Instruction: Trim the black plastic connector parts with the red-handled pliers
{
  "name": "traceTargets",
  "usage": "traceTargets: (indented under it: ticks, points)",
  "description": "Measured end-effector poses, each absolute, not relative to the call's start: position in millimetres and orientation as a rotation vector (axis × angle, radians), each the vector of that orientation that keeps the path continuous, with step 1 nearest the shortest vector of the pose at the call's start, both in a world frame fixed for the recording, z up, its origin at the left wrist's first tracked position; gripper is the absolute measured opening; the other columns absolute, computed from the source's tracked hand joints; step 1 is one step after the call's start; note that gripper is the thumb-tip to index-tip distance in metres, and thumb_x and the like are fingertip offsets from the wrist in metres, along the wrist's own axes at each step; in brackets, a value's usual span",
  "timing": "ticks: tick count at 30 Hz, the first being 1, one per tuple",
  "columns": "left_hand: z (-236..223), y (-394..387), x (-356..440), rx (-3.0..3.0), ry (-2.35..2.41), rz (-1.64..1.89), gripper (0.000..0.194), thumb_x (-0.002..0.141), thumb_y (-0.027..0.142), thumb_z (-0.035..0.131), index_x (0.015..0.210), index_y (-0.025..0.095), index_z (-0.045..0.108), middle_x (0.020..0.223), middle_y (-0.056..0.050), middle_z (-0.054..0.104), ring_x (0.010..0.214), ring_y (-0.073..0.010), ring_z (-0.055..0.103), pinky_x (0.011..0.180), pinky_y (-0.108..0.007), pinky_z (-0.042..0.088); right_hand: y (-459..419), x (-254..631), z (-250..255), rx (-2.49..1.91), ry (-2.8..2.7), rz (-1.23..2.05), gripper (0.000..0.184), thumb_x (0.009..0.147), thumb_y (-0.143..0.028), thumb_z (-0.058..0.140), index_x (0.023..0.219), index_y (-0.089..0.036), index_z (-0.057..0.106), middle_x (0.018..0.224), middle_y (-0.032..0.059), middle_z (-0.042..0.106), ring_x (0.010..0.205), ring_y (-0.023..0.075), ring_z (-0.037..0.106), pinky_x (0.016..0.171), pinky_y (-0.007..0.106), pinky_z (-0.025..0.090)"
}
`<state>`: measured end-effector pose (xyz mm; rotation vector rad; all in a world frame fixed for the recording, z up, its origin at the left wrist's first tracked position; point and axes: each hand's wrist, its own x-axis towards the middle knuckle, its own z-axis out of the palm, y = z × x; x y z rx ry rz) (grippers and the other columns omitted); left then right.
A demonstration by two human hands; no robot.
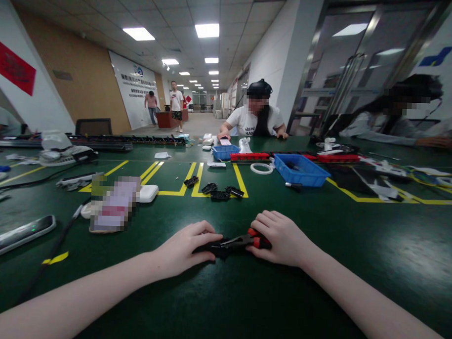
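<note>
In the middle of the green table [310, 301], my right hand [279, 235] is closed around the red and black handles of a pair of pliers [238, 241]. The metal jaws point left and meet a small black part [207, 247]. My left hand [188, 247] grips that black part between thumb and fingers, close to the table top. Part of it is hidden by my fingers, so its full shape does not show. Beyond my hands lie several similar-looking black plastic pieces [219, 195] near yellow tape lines.
Left of my hands are a phone [115, 205], a white case [148, 193], a black cable [60, 243] and a silver device [21, 235]. Farther off stand a blue bin [302, 169], a white tape ring [261, 169] and a smaller blue bin [225, 151]. A person [255, 116] sits opposite.
</note>
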<state>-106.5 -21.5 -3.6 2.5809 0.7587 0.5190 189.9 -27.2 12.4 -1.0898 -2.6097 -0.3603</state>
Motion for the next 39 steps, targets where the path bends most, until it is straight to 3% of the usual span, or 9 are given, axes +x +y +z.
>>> traceTargets:
  ticks: [7,15,25,32,39]
  points:
    - [0.0,-24.8,-105.5,2.530,0.748,0.524,0.044,0.093,0.017,0.061,0.135,0.024,0.052,0.125,-0.007,0.053,0.112,-0.0210,0.056,0.100,-0.038,0.049,-27.2,190.0,11.0,-1.105,-2.611,-0.343,0.030,0.083,-0.047,0.063,0.086,-0.017,0.064,0.087,0.0082,0.065,0.076,0.0198,0.058,0.067,0.032,0.042]
    - [0.8,-24.4,-105.4,2.602,0.781,0.500,0.043,0.094,0.023,0.061,0.135,0.025,0.052,0.126,-0.007,0.056,0.113,-0.0236,0.055,0.098,-0.042,0.048,-28.0,189.5,12.0,-1.113,-2.603,-0.322,0.030,0.083,-0.047,0.064,0.088,-0.017,0.064,0.088,0.0082,0.065,0.077,0.0201,0.059,0.067,0.032,0.042]
    - [3.9,-24.5,-104.9,2.631,0.786,0.450,0.036,0.097,0.027,0.057,0.133,0.022,0.054,0.118,-0.008,0.059,0.106,-0.0242,0.056,0.093,-0.042,0.048,-29.3,189.1,11.2,-1.106,-2.575,-0.363,0.028,0.082,-0.044,0.065,0.090,-0.017,0.064,0.089,0.0087,0.065,0.079,0.0211,0.059,0.069,0.033,0.043]
    - [1.6,-24.7,-103.5,2.701,0.827,0.419,0.045,0.093,0.036,0.065,0.134,0.023,0.052,0.120,-0.008,0.059,0.105,-0.0253,0.057,0.092,-0.042,0.046,-29.5,188.6,11.7,-1.105,-2.581,-0.396,0.029,0.084,-0.045,0.061,0.089,-0.016,0.064,0.089,0.0094,0.065,0.079,0.0211,0.059,0.069,0.033,0.042]
    - [-0.7,-24.1,-103.9,2.683,0.806,0.441,0.045,0.093,0.030,0.064,0.135,0.023,0.051,0.120,-0.008,0.059,0.106,-0.0247,0.056,0.093,-0.041,0.046,-28.8,190.0,10.3,-1.080,-2.559,-0.378,0.029,0.082,-0.042,0.063,0.094,-0.016,0.065,0.093,0.0092,0.066,0.082,0.0215,0.060,0.071,0.034,0.043]
